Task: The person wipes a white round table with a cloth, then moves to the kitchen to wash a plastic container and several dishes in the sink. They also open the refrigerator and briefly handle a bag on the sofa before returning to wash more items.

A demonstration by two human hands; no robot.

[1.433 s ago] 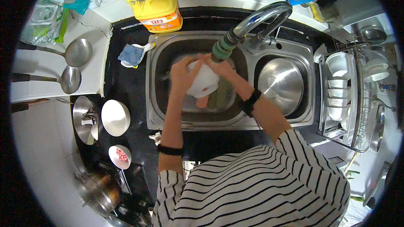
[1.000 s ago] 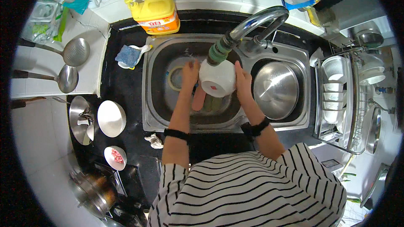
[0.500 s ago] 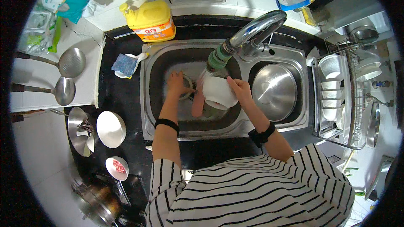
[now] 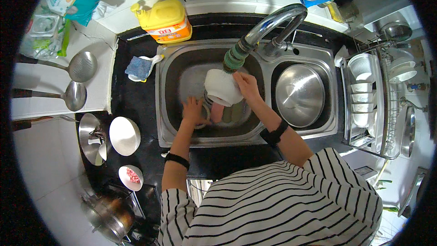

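Note:
My right hand grips a white bowl by its side, tilted beneath the green-wrapped faucet nozzle. Lower in the left basin of the steel sink, my left hand has its fingers and thumb around a round dish with a pale rim; the hand covers most of it. Between and below the hands, a pinkish flat piece and a dark greenish one lie on the basin floor, partly hidden by the bowl.
A large steel bowl fills the right basin. On the left counter are a white bowl, a steel bowl of utensils and a small bowl of pink pieces. A yellow jug stands behind; a dish rack is right.
The white bowl has moved left and a little up with my right hand. My left hand and the round dish have shifted toward me in the basin.

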